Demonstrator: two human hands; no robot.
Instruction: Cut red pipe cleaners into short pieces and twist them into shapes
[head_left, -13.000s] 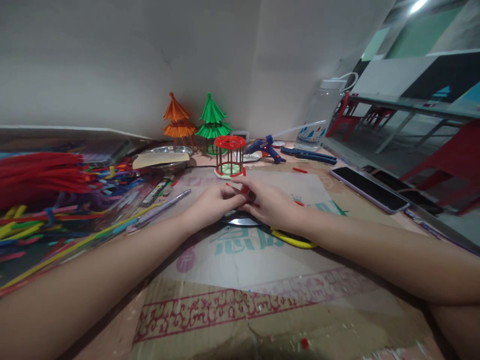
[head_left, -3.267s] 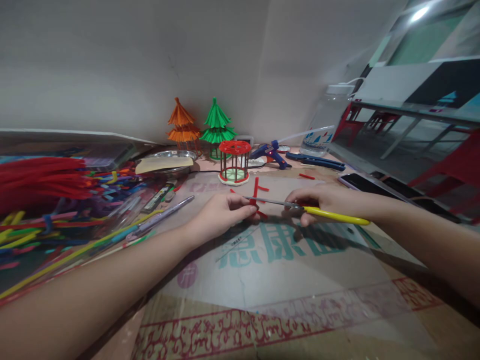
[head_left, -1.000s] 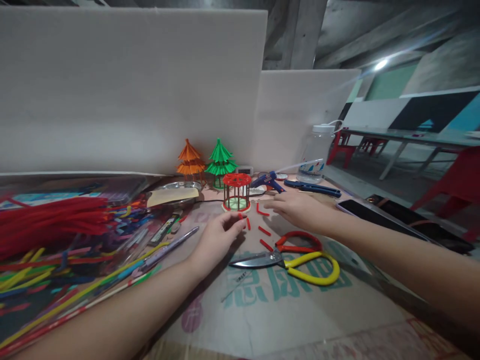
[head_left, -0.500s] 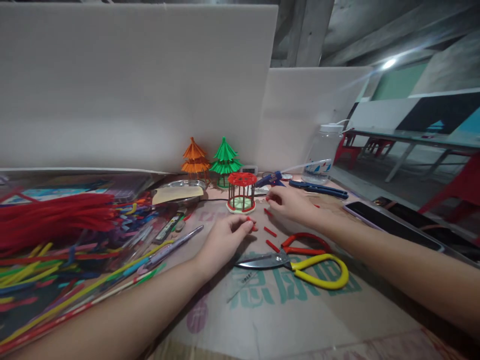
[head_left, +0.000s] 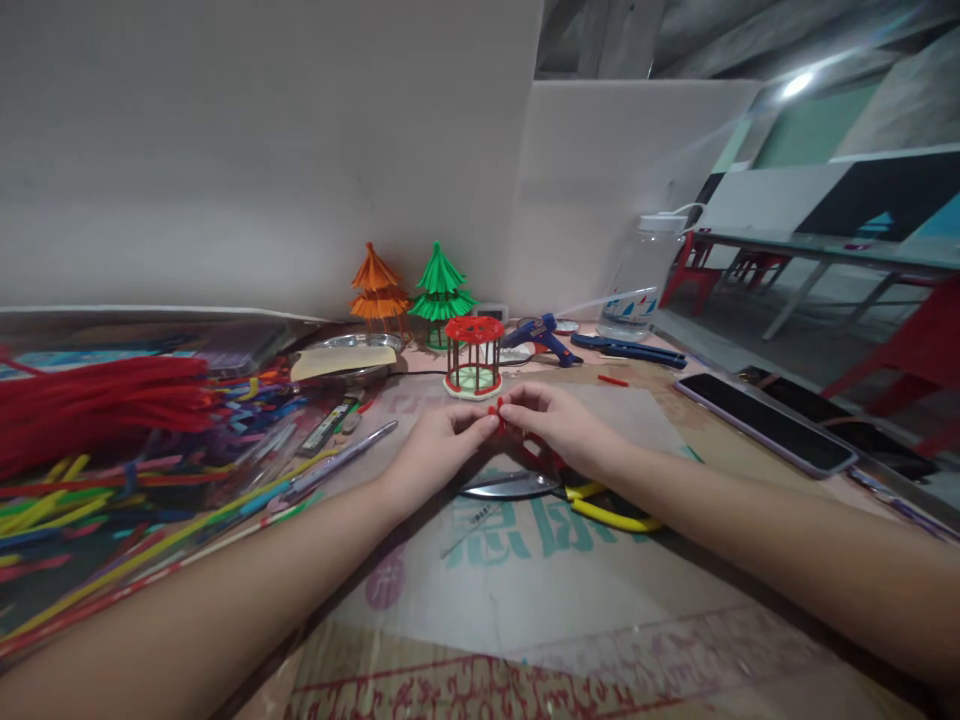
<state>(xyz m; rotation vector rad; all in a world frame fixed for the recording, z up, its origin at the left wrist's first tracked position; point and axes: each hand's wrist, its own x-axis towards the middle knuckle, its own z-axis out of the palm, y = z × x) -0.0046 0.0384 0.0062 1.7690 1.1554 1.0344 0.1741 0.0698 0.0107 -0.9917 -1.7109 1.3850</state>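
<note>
My left hand and my right hand meet at the fingertips over the cardboard sheet. Both pinch small red straw pieces between thumb and fingers. Just beyond them stands a small cage-like model with a red top, dark posts and a pale green base. Scissors with yellow and red handles lie under my right wrist, mostly hidden. A loose red piece lies farther right.
Orange and green straw pagodas stand by the white board. A blue glue gun, a plastic jar, a metal dish, a pen, phones and heaps of coloured straws surround the sheet.
My right hand came back from beside the cage model and joined my left hand's fingertips. It now covers the scissors' handles. The view dipped slightly.
</note>
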